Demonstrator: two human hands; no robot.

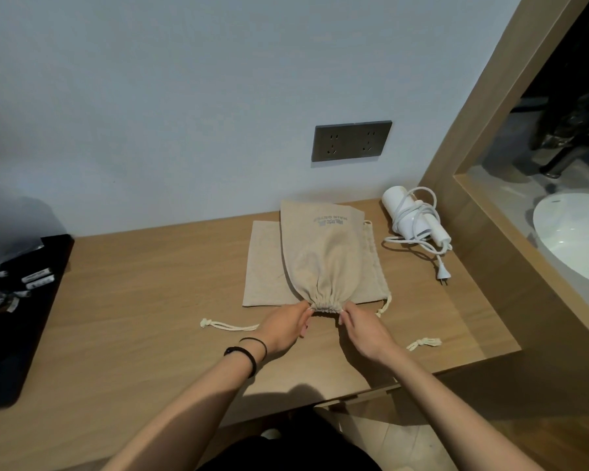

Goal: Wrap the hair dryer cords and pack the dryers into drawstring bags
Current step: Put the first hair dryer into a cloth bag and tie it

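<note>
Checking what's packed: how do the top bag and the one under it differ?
The top bag bulges; the lower bag lies flat. The top bag's mouth is gathered; the lower bag's is spread. Only the top bag shows print, not the lower bag. Both are beige cloth.

A wooden surface [150, 300] carries a flat cloth bag [266, 263] at the middle with a stuffed drawstring bag [323, 253] lying on it, a white hair dryer [419, 227] far right, and a black tray [21, 328] at left.
</note>
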